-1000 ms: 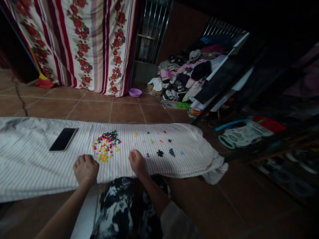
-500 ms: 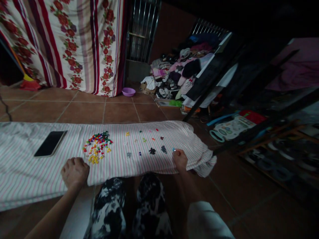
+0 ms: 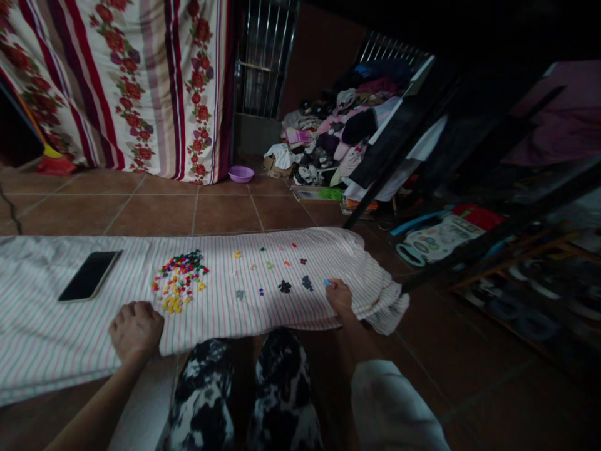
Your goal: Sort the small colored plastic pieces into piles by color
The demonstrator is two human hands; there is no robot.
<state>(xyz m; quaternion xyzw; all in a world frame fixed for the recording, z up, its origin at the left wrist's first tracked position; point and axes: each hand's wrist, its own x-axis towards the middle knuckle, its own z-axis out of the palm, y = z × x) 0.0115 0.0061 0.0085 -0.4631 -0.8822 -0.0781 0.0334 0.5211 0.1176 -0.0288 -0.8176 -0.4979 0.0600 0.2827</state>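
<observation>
My right hand [image 3: 340,297] is at the right part of the striped cloth, fingers pinched together at some small light blue beads [image 3: 327,282]. Just left of it lie a dark grey-blue cluster [image 3: 307,283] and a black cluster [image 3: 284,286]. Farther left are dark blue beads [image 3: 261,292] and grey beads [image 3: 240,294]. Behind them sit small groups in yellow [image 3: 237,254], light green [image 3: 269,265], orange [image 3: 287,263] and red [image 3: 294,245]. My left hand [image 3: 136,329] rests curled on the cloth, near a mixed pile of coloured beads [image 3: 181,279].
The striped cloth [image 3: 225,329] covers a long low surface before my knees. A phone [image 3: 90,275] lies on its left part. Beyond are a tiled floor, a purple basin [image 3: 241,174] and a heap of clothes [image 3: 328,134]. A dark slanted post [image 3: 375,188] stands at right.
The light blue beads show more beside my right fingertips, which have shifted slightly. My left hand stays curled in place. The whole view has moved a little.
</observation>
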